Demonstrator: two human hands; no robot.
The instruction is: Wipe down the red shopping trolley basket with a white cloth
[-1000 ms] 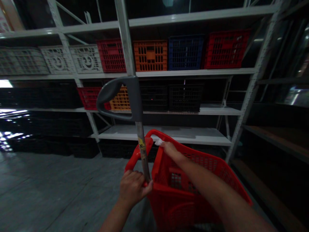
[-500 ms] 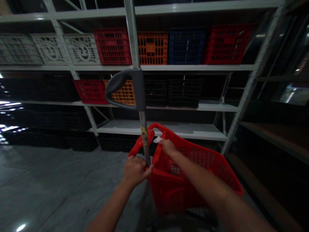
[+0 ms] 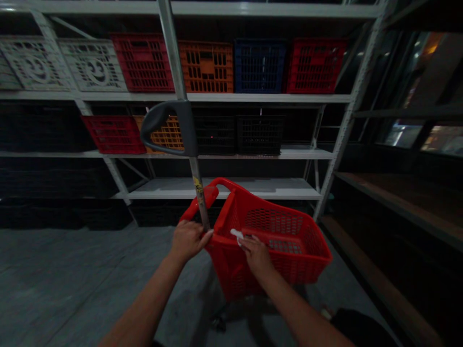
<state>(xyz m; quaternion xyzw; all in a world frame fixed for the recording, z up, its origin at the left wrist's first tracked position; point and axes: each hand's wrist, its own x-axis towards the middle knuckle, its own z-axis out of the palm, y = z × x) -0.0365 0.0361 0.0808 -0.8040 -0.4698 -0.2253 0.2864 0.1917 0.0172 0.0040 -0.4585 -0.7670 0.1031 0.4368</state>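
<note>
The left hand (image 3: pixel 188 240), at seven o'clock in the view, is wrapped over the near end of the red handle (image 3: pixel 212 193), thumb lying beside the foot of a metal pole (image 3: pixel 176 67). The right hand (image 3: pixel 257 254), at five o'clock, pinches a white wad (image 3: pixel 236 233) between its fingertips; the wad sits at the near rim of the basket, though whether it touches the plastic I cannot tell. The red shopping cart (image 3: pixel 300 271) stands between four and five o'clock, its perforated basket stretching away toward four. One caster (image 3: pixel 218 323) shows beneath it at six o'clock, on the grey floor (image 3: pixel 90 274).

The pole rises toward eleven o'clock and carries a grey loop grip (image 3: pixel 188 127) at ten. Beyond is a pale metal rack (image 3: pixel 271 98). Its upper row holds white smiley crates (image 3: pixel 97 72) at ten o'clock, an orange crate (image 3: pixel 207 67) past eleven, a blue crate (image 3: pixel 259 67) between twelve and one, and a red crate (image 3: pixel 316 67) between one and two. Lower down, a second red crate (image 3: pixel 117 136) sits between nine and ten, and a black crate (image 3: pixel 259 136) between one and two. Dark shelving (image 3: pixel 390 195) fills three o'clock.
</note>
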